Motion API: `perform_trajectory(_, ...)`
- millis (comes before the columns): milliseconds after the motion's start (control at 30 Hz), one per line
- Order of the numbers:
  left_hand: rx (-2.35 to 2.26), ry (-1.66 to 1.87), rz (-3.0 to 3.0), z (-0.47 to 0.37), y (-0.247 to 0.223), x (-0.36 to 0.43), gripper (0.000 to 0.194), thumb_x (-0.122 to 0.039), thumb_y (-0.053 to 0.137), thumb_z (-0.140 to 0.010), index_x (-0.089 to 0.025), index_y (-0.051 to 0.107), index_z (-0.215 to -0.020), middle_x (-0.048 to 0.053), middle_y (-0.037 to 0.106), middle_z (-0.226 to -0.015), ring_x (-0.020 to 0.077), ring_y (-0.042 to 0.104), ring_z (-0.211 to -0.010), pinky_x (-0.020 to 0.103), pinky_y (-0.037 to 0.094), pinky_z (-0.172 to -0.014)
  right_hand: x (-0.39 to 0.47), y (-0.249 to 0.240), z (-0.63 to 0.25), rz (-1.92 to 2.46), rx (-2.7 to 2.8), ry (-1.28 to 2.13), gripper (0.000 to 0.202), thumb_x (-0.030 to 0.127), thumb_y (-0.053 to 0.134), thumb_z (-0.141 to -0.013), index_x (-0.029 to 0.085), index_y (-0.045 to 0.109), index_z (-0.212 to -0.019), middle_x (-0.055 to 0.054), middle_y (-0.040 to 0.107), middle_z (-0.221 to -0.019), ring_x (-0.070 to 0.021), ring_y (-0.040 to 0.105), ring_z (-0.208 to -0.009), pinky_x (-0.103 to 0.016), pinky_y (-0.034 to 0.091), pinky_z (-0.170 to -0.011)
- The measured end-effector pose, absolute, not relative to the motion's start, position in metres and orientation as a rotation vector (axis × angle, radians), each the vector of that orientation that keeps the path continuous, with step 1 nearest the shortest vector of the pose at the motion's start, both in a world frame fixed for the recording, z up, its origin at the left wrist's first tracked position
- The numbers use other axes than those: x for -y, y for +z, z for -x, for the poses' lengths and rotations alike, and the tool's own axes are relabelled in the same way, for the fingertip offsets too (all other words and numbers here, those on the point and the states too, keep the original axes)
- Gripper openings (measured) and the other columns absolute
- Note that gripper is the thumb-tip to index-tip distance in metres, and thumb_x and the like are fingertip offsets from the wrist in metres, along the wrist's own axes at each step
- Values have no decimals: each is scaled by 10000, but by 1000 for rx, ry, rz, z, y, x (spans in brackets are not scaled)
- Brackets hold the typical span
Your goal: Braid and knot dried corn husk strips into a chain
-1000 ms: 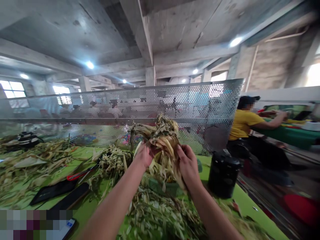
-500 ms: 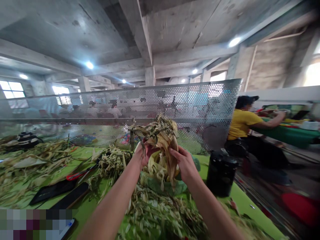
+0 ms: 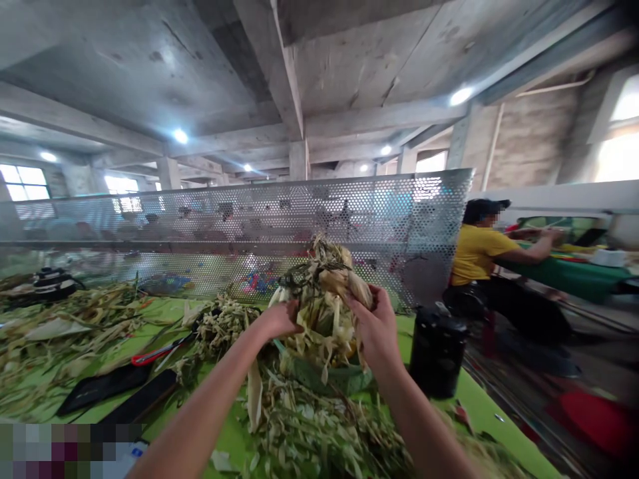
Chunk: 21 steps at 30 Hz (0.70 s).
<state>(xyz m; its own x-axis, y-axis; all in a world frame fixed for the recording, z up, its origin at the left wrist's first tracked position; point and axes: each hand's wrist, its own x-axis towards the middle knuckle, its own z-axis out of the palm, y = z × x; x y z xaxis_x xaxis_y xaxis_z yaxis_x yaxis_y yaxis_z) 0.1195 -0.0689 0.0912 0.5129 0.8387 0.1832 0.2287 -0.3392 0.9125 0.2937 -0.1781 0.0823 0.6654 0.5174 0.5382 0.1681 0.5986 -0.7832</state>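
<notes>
A bundle of dried, husk-like leaves stands upright in the middle, above a green rounded base on the green table. My right hand is closed on pale brown husks at the bundle's right side. At its left side is my left hand, with fingers curled in against the leaves; their tips are hidden, so what they grip cannot be made out. Shredded green and pale leaves lie in front of the base, between my forearms.
Left on the green table are red-handled scissors, a black phone-like object and leaf piles. A black canister stands right. Behind is a perforated metal screen; a person in yellow sits right.
The husks in my right hand have moved up and outward to the right. My left hand has shifted slightly down and left. The bundle's top looks narrower.
</notes>
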Motion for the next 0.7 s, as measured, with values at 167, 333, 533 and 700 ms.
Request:
perform_trajectory(167,-583,745,-1722,-143,103,109,383,-565,621,-720,-214,708,-843,78,714,-887,243,627,-913,302,467,-767,183,86,-280,900,929,387,396,349,739,-681,234,587,-1028,-21,644,-943,-166,593,-809,-300,479,-737)
perform_trajectory(333,-447,739,-1118,-176,107,127,521,-626,565,-748,-156,675,-943,92,694,-868,179,613,-764,255,448,-678,190,92,-270,891,994,512,288,367,740,-676,227,686,-921,-35,666,-927,-180,598,-818,-290,479,-704)
perform_trajectory(533,-511,835,-841,-183,116,119,430,-532,470,-848,-145,652,-887,55,650,-692,154,569,-596,253,432,-585,195,97,-275,743,893,650,174,376,740,-705,224,681,-767,-2,670,-756,-158,607,-702,-281,479,-670)
perform_trajectory(700,-546,893,-775,-184,123,114,417,-526,473,-853,-150,635,-931,40,639,-674,154,577,-568,272,464,-576,194,96,-278,705,1022,811,270,334,776,-676,232,683,-908,-10,707,-842,-170,639,-781,-286,487,-745)
